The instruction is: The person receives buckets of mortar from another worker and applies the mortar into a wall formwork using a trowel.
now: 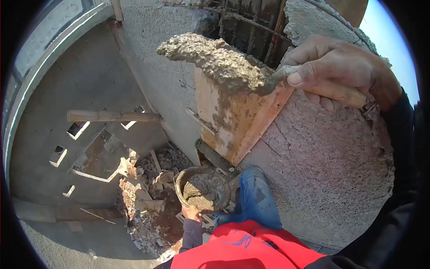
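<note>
Head cam: R hand (336,67) closed on trowel (340,93), upper rt; its long axis runs left, mortar (215,62) just below rebar (274,39), R hand nearer. L hand (191,212) curled on bucket (178,187) rim, lower ctr.

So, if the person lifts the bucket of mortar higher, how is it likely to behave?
The bucket is probably heavy for its size, since it holds plenty of damp-looking mortar. It may tip, as the left hand grips its rim at one side. The mortar looks thick and lumpy, so it would likely slump rather than splash.
</note>
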{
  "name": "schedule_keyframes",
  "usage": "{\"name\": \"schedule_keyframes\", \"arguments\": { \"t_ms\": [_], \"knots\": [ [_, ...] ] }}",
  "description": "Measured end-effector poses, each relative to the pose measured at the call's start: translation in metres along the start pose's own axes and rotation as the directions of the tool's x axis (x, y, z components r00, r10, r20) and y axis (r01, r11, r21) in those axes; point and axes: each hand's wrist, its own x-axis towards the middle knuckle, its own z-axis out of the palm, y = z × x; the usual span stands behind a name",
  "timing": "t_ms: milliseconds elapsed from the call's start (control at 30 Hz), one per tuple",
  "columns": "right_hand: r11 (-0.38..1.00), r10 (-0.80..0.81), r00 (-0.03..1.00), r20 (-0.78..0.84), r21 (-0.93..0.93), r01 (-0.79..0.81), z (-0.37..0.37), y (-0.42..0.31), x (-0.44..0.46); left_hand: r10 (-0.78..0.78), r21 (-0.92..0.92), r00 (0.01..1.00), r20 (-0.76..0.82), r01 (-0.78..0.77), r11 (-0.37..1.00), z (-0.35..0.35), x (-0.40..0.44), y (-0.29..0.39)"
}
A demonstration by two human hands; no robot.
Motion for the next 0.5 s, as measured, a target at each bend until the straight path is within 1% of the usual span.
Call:
{"name": "schedule_keyframes", "arguments": {
  "t_ms": [33,67,100,133,167,233,267,300,333,367,400,433,467,500],
  "knots": [
    [1.000,0.007,1.000,-0.002,0.020,-0.007,-0.014,0.001,0.000,0.023,0.051,0.999,-0.039,-0.021,0.998,-0.004,-0.003,0.001],
    [1.000,0.002,0.999,-0.042,0.007,-0.002,-0.030,0.003,0.000,0.055,0.089,0.996,-0.065,-0.049,0.995,0.002,0.001,0.000],
    [1.000,0.004,0.998,-0.065,-0.002,-0.004,-0.034,0.004,-0.003,0.057,0.094,0.997,-0.051,-0.052,0.994,0.004,0.005,0.002],
    [1.000,0.006,0.996,-0.088,-0.011,-0.007,-0.035,0.003,-0.005,0.052,0.000,0.997,-0.051,-0.052,0.999,0.007,0.005,0.001],
    [0.998,-0.048,0.980,-0.192,-0.046,0.040,-0.031,0.004,-0.009,0.038,-0.096,0.998,-0.058,-0.044,0.994,0.009,0.003,-0.002],
    [0.994,-0.097,0.956,-0.276,-0.078,0.079,-0.014,0.004,-0.013,0.001,-0.077,0.999,-0.054,-0.005,0.997,-0.001,0.017,-0.014],
    [0.962,-0.087,0.903,-0.421,-0.270,-0.033,0.001,-0.002,-0.012,-0.024,-0.057,0.998,-0.055,0.021,0.998,0.002,0.013,-0.006],
    [0.930,-0.095,0.876,-0.472,-0.356,-0.091,0.012,0.003,-0.009,-0.076,-0.002,0.990,-0.116,0.077,0.997,0.004,0.008,0.001],
    [0.889,-0.103,0.847,-0.522,-0.431,-0.158,0.023,0.008,-0.005,-0.009,0.044,0.996,-0.088,0.013,0.999,-0.022,0.031,-0.027],
    [0.802,-0.356,0.805,-0.474,-0.598,0.003,0.035,0.030,0.006,0.036,-0.094,0.998,-0.054,-0.041,0.995,0.016,0.002,0.007],
    [0.765,-0.456,0.784,-0.421,-0.635,0.104,0.058,0.044,0.019,0.013,-0.076,0.998,-0.058,-0.017,0.997,0.017,0.003,0.009],
    [0.716,-0.549,0.753,-0.362,-0.668,0.201,0.081,0.058,0.031,0.130,-0.022,0.990,-0.061,-0.131,0.991,-0.009,0.026,-0.026],
    [0.771,-0.504,0.799,-0.330,-0.589,0.243,0.111,0.069,0.043,0.018,-0.063,0.999,-0.046,-0.021,0.998,0.009,0.009,0.000],
    [0.793,-0.453,0.847,-0.278,-0.560,0.241,0.143,0.081,0.060,0.014,0.031,0.997,-0.080,-0.012,0.999,0.014,0.004,0.009]
  ]
}}
